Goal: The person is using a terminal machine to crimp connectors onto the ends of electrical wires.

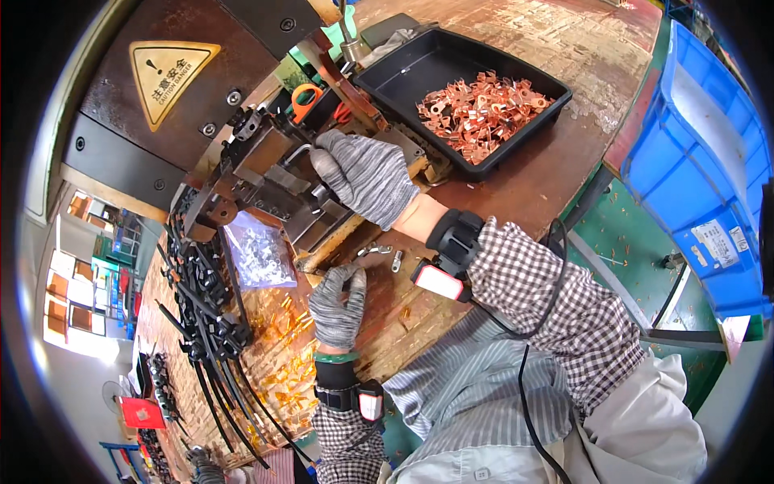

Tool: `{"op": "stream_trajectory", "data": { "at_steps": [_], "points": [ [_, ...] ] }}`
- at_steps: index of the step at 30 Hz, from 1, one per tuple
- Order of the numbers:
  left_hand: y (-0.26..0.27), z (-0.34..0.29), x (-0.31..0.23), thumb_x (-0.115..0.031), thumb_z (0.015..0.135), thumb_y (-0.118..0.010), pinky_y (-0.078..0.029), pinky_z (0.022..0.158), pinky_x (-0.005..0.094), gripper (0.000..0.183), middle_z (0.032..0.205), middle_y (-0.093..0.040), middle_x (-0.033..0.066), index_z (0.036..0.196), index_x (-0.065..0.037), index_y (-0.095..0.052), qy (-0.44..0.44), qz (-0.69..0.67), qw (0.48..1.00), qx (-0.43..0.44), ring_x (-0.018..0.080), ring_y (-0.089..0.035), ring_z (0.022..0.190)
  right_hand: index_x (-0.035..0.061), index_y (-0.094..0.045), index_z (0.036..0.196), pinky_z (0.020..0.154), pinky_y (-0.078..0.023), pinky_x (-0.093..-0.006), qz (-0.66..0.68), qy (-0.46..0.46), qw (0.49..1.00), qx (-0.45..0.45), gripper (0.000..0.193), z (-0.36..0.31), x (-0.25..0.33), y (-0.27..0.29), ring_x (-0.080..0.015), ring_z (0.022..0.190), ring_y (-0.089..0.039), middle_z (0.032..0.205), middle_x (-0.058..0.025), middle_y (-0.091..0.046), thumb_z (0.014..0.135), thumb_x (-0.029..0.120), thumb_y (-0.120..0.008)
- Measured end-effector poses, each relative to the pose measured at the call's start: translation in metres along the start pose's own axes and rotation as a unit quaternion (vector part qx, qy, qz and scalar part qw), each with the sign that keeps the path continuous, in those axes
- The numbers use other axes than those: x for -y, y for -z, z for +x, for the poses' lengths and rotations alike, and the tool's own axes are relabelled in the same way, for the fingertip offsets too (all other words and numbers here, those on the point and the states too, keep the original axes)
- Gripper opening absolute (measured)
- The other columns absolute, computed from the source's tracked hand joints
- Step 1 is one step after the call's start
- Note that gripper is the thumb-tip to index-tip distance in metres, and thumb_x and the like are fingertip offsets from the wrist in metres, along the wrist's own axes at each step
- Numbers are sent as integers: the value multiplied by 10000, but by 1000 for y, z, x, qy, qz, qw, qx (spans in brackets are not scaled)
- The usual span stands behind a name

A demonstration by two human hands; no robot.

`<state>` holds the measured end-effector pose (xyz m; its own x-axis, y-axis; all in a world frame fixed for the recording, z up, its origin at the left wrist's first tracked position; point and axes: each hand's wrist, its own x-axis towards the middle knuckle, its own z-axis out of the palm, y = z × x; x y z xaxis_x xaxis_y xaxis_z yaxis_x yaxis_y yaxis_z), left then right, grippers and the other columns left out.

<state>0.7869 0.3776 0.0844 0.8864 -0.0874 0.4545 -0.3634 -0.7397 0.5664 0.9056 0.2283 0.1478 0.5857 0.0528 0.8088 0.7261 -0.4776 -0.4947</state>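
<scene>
Both my hands wear grey knit gloves. My right hand (367,177) is at the tooling of a press machine (270,173), its fingers closed beside a bent metal rod (297,154). Whatever sits between those fingertips is hidden. Lower down, near the front of the wooden bench, my left hand (337,305) has its fingers bent and their tips drawn together; anything in them is too small to make out. Just right of it lie small silver cable lugs (397,260). A clear bag of silver parts (260,252) lies left of the tooling.
A black tray (516,152) holding a heap of copper lugs (484,113) stands at the back right. Black cables (211,323) and loose brass-coloured pieces (286,363) cover the bench's left side. Orange-handled scissors (305,101) rest behind the tooling. A blue bin (697,177) stands far right.
</scene>
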Motion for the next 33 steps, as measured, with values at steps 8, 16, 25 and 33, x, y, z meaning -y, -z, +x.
{"op": "stream_trajectory", "data": {
  "at_steps": [8, 16, 25, 33],
  "points": [
    [0, 1, -1, -83, 766, -623, -480, 624, 294, 91, 792, -620, 110, 841, -33, -605, -16, 24, 1000, 10, 222, -604, 677, 78, -547, 882, 575, -479, -367, -66, 104, 992, -10, 176, -2, -13, -6, -246, 732, -601, 740, -88, -599, 814, 234, -504],
    [1, 2, -1, -91, 771, -619, -476, 616, 292, 87, 789, -617, 108, 849, -54, -603, -30, 24, 999, 14, 227, -602, 673, 17, -606, 824, 464, -429, -295, 363, -292, 871, 157, 246, 8, 2, 35, -164, 487, -560, 616, -90, -604, 848, 245, -517],
    [2, 2, 0, -96, 773, -618, -478, 628, 303, 93, 795, -616, 103, 852, -49, -605, -27, 21, 999, 18, 233, -603, 687, 26, -611, 772, 312, -348, -231, 406, -380, 781, 284, 201, 37, 14, 62, -94, 377, -488, 549, -49, -591, 826, 215, -567],
    [2, 2, 0, -99, 771, -622, -479, 622, 297, 93, 788, -615, 103, 848, -48, -607, -25, 12, 999, 16, 230, -602, 676, 34, -618, 777, 335, -373, -225, 377, -365, 783, 334, 221, 50, 17, 73, -89, 405, -503, 573, -39, -601, 834, 237, -552]
  ]
}}
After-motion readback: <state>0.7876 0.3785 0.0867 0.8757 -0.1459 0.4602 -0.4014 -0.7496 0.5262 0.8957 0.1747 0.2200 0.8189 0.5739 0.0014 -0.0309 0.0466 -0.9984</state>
